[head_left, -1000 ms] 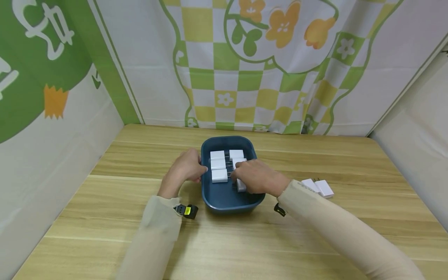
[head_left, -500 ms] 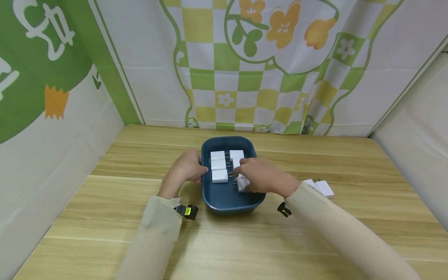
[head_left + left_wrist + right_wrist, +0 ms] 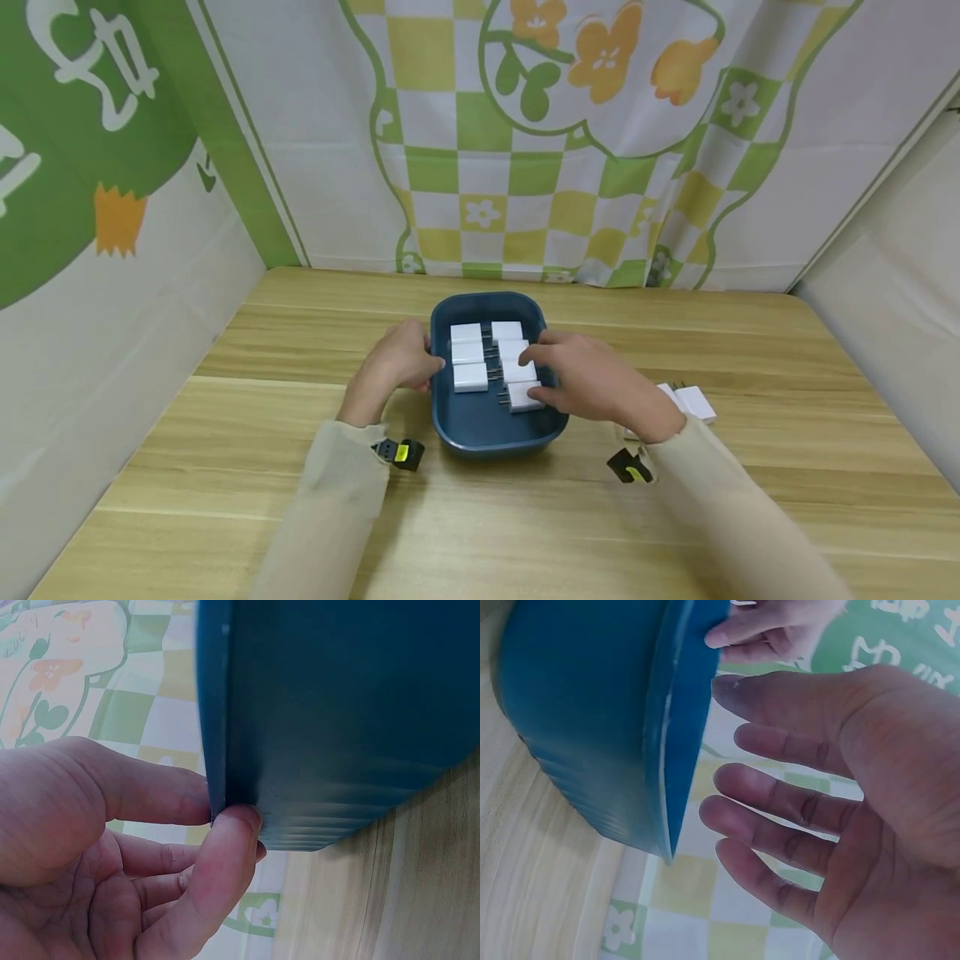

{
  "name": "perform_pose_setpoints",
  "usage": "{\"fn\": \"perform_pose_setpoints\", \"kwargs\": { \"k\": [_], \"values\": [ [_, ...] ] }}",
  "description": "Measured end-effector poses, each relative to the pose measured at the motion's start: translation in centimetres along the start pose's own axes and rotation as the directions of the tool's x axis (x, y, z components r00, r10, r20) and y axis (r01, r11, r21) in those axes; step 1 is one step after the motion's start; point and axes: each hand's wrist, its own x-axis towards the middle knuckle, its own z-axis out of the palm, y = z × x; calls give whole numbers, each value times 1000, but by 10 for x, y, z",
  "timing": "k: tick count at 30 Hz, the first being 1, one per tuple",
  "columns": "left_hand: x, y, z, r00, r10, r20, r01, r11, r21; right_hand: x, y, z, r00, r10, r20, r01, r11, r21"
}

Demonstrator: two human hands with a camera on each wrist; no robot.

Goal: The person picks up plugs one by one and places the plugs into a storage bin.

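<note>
A dark blue plastic bin (image 3: 480,429) stands on the table with several white plug-in chargers inside. Three chargers (image 3: 470,377) form the left column, prongs to the right; the right column holds several more, the nearest charger (image 3: 523,397) with its prongs to the left. My left hand (image 3: 397,358) pinches the bin's left rim (image 3: 216,712) between thumb and finger. Over the right rim hovers my right hand (image 3: 592,375), fingers spread and loosely bent above the right column. In the right wrist view nothing lies between the fingers (image 3: 769,836).
Right of the bin, two more white chargers (image 3: 696,404) lie on the wooden table (image 3: 510,533), one partly covered by my right wrist. A patterned curtain (image 3: 540,200) hangs along the table's back edge. White side walls (image 3: 892,275) flank the table.
My right hand has let go of a charger in the right column and drawn back to the right, its fingers loosening. The left hand and the bin have stayed in place.
</note>
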Motion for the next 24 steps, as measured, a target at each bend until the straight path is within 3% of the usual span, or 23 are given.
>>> {"fn": "perform_pose_setpoints", "kwargs": {
  "k": [14,24],
  "values": [
    [0,1,0,1000,0,-2,0,1000,0,-30,8,-5,990,65,-128,-52,993,107],
    [1,-1,0,1000,2,4,-2,1000,-10,-40,16,-5,982,94,-162,-80,993,87]
  ]
}}
